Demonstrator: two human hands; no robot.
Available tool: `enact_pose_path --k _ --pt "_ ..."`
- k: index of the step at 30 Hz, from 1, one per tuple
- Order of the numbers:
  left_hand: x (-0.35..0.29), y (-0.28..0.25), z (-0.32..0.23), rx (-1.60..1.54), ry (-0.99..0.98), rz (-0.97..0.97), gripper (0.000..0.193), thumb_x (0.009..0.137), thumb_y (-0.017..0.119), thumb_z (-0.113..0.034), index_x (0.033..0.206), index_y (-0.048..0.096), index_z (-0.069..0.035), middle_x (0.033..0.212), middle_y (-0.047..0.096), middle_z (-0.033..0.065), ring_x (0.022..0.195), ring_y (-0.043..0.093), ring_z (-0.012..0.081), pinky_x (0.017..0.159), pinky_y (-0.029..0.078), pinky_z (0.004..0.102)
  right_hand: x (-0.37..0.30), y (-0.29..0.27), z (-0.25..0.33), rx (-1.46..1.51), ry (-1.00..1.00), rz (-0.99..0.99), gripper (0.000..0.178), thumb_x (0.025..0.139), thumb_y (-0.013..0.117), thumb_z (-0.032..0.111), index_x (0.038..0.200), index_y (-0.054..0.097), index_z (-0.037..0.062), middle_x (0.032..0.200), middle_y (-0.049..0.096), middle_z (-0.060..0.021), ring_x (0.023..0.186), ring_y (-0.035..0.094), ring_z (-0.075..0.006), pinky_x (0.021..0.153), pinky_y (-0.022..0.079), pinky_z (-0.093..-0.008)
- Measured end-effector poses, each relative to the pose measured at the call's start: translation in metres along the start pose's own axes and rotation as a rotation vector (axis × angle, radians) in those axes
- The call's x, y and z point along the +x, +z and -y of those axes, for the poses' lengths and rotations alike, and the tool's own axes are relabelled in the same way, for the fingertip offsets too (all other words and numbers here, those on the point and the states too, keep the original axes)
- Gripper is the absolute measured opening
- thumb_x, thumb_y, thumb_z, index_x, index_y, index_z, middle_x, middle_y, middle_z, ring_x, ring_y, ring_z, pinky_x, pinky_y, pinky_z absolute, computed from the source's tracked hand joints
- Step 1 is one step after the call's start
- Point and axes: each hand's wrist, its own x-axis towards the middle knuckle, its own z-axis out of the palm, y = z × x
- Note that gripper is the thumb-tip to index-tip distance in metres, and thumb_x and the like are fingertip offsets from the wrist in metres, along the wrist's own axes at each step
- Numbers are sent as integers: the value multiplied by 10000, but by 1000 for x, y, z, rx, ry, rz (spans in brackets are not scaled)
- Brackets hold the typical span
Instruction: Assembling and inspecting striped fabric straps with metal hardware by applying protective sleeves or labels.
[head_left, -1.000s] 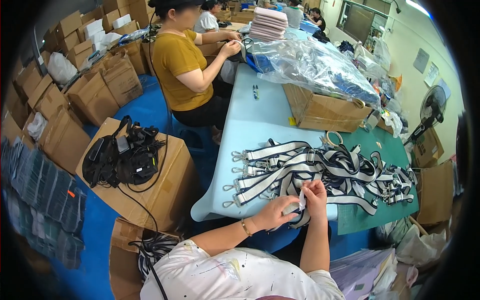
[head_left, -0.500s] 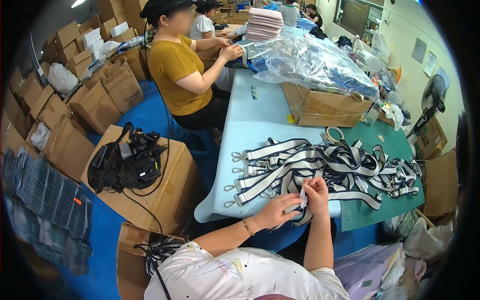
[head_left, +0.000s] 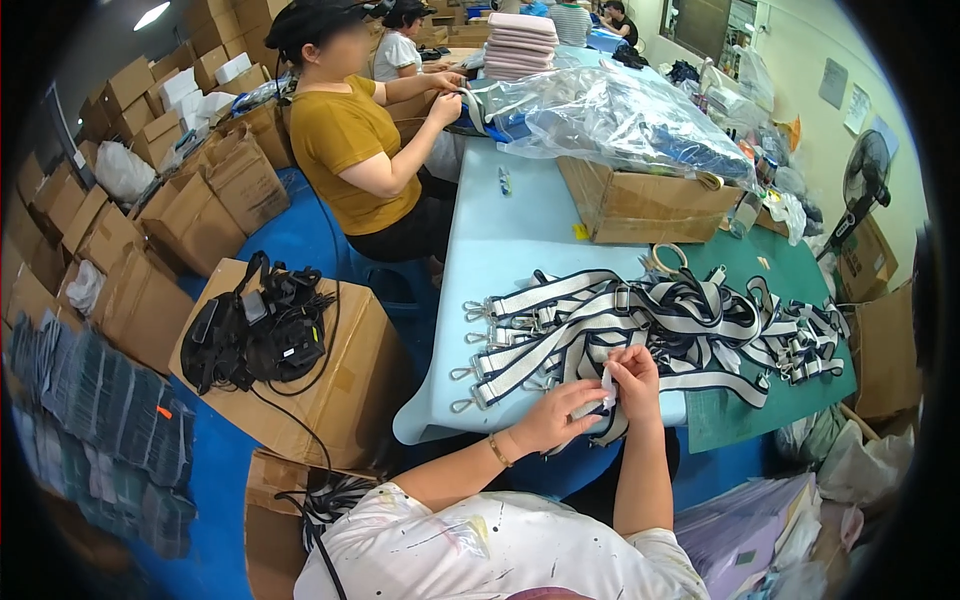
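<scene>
Near the table's front edge, my two hands meet over a heap of white straps with dark navy edges (head_left: 560, 345) and metal snap hooks. My right hand (head_left: 638, 382) pinches a small whitish, see-through strip (head_left: 608, 384) between thumb and fingertips. My left hand (head_left: 556, 418) reaches in from the left, its fingers closed at the lower part of that strip. What the strip is, I cannot make out. Part of a strap hangs over the edge just below my fingers. Several strap ends with silver hooks (head_left: 462, 374) lie in a row left of my hands.
A tape roll (head_left: 667, 259) lies behind the straps, near a cardboard box (head_left: 650, 207) topped with clear plastic. A green mat (head_left: 735, 425) covers the right side. Left, a carton (head_left: 350, 385) bears black gear with cables. A co-worker in a mustard shirt (head_left: 345, 135) works beyond it.
My hands stay in nearly the same place, still at the whitish strip. The whole view has shifted slightly. The co-worker's hands have moved a little at the far item.
</scene>
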Motion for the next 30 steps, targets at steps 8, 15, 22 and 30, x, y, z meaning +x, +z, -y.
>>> enact_pose_path --k 8,15,22,30 --pt "-1 3 4 15 19 -17 383 834 668 -157 1202 586 -91 1216 561 137 1082 557 314 924 454 372 0 1 0 5 13 -3 207 817 636 -71 868 487 63 917 583 -67 832 588 -136 767 474 -245" --pt "0 1 2 15 14 -9 382 834 670 -162 1204 593 -105 1205 561 141 1088 551 313 928 451 375 0 5 4 -23 17 -14 203 814 633 -64 860 486 67 895 579 -62 826 577 -136 760 467 -247" --pt "-1 3 4 43 16 -11 391 832 675 -167 1210 595 -109 1193 561 159 1070 560 325 921 455 376 0 3 3 -28 13 -2 194 821 634 -49 854 482 67 893 581 -61 824 571 -135 753 465 -248" --pt "-1 2 4 58 10 -6 387 838 670 -169 1212 593 -105 1218 558 151 1090 555 323 930 451 374 0 4 2 -32 1 -6 188 820 642 -48 857 493 62 886 587 -64 833 572 -134 781 461 -251"
